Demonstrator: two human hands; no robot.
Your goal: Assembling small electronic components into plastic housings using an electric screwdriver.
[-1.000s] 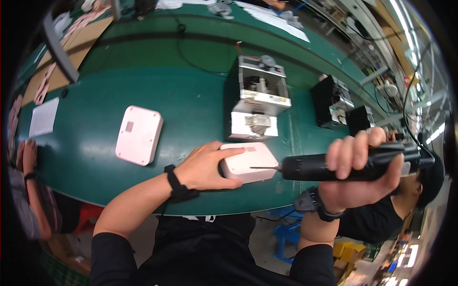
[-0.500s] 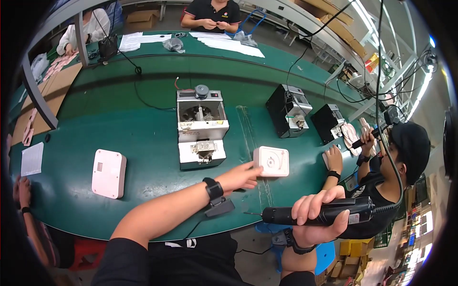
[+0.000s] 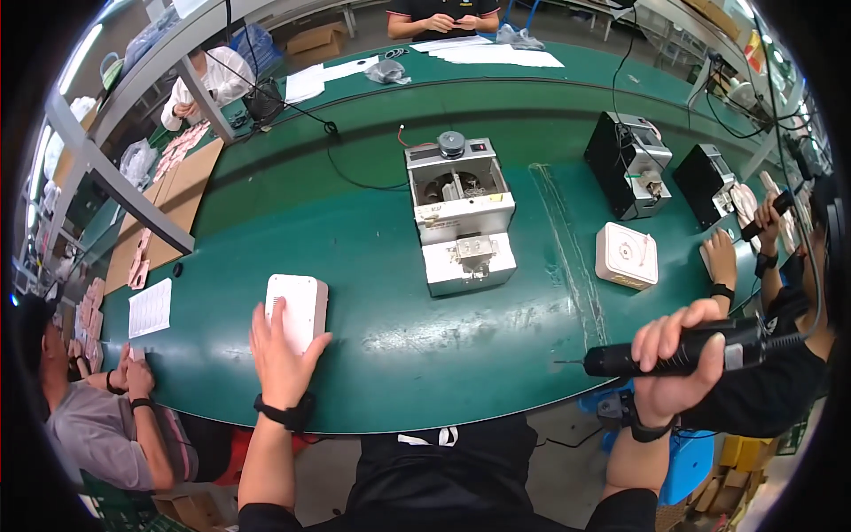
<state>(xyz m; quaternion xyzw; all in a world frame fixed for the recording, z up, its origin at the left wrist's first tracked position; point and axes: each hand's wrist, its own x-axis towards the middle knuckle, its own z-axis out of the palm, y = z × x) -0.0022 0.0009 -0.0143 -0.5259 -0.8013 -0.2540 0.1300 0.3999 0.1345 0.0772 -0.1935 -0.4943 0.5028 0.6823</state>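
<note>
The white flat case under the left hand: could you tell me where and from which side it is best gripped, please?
Probably across its two long side edges, coming from above. The white flat case lies flat on the green table, its long axis pointing away from the person, and the left hand already rests on its near end.

A long green workbench (image 3: 266, 230) curves across the room. A grey machine (image 3: 461, 213) stands near its middle, with two black boxes (image 3: 629, 168) to the right of it. Left of the machine, grey metal posts (image 3: 133, 191) rise beside cardboard sheets (image 3: 168, 213). Bright light falls from above.
</note>
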